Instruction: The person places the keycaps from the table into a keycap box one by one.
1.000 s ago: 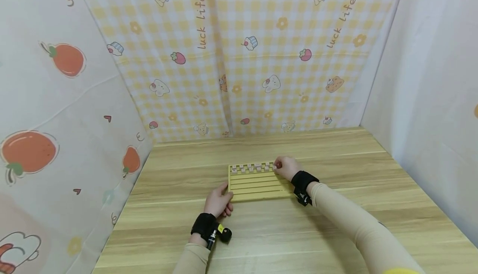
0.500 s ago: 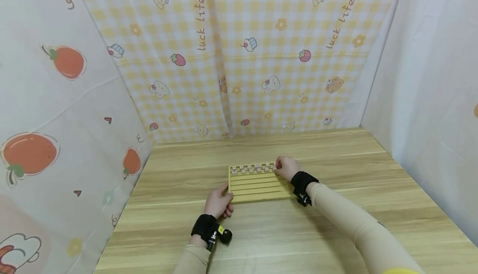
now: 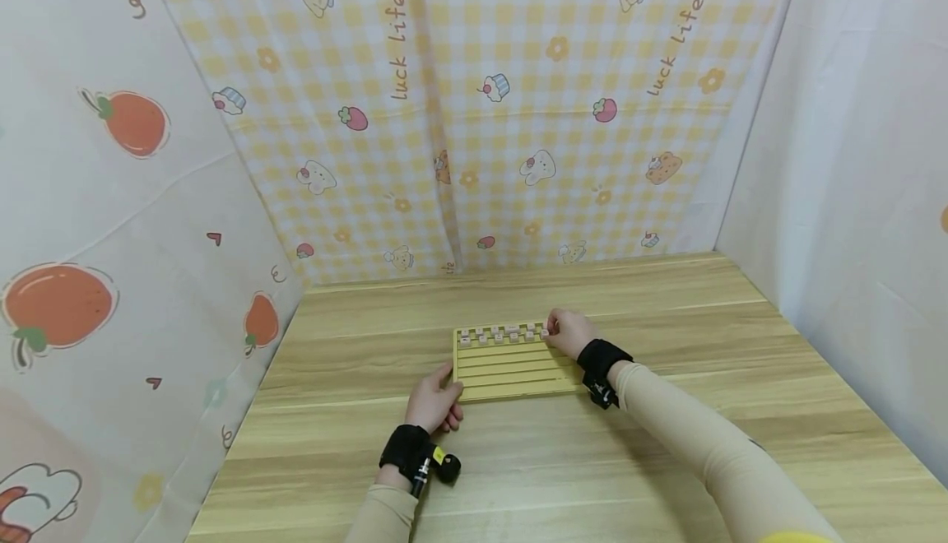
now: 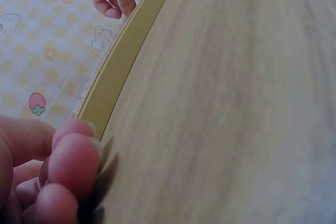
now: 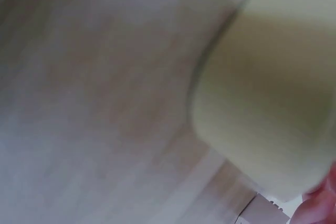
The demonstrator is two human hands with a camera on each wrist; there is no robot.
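A yellow ridged tray (image 3: 511, 370) lies flat on the wooden table. Small pale pink pieces that look like keycaps (image 3: 498, 336) fill two rows along its far side. The left hand (image 3: 433, 399) holds the tray's near left corner, thumb on top and fingers at the edge; in the left wrist view its curled fingertips (image 4: 76, 163) press against the tray's side. At the right end of the second row, the right hand (image 3: 570, 333) pinches a keycap (image 3: 546, 334), partly hidden by its fingers. A blurred tray corner (image 5: 262, 119) fills much of the right wrist view.
The wood-grain table (image 3: 533, 469) extends around the tray on all sides. A yellow checked cloth (image 3: 511, 132) hangs behind it, with pale cloth walls on the left (image 3: 185, 173) and right (image 3: 852, 156). Both wrists wear black straps with small cameras.
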